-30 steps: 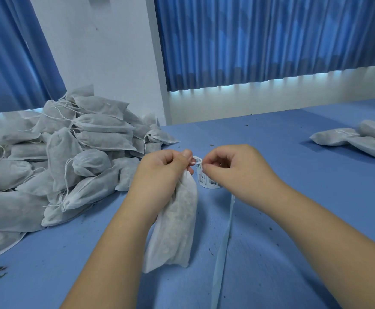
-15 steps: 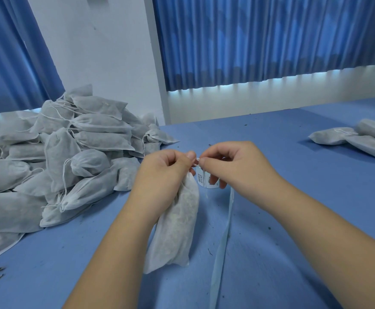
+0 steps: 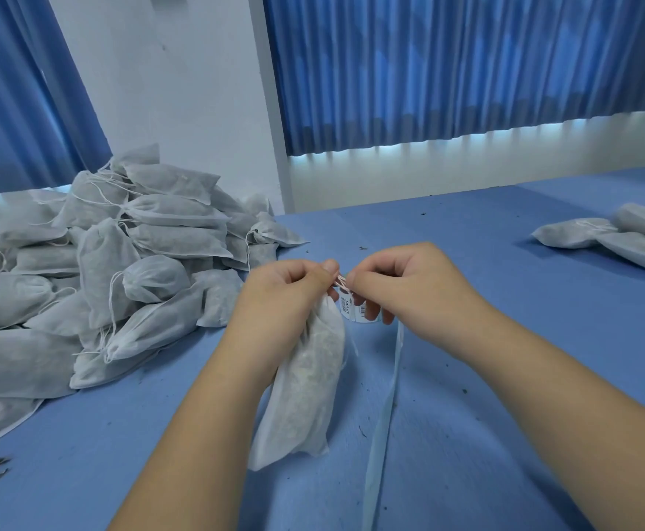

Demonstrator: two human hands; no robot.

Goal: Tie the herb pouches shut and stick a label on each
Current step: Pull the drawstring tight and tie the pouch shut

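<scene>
Pouch pile [image 3: 121,262] is lying left on counter [image 3: 524,377]; centre pouch [image 3: 305,385] is standing mid-counter, label roll [image 3: 352,310] just right of its top; smaller pouch group [image 3: 616,239] is lying far right.

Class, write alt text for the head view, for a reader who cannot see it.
The left hand grips a white pouch while the right hand pinches its string above a blue table. A label roll sits behind; a pouch pile lies left.
</scene>
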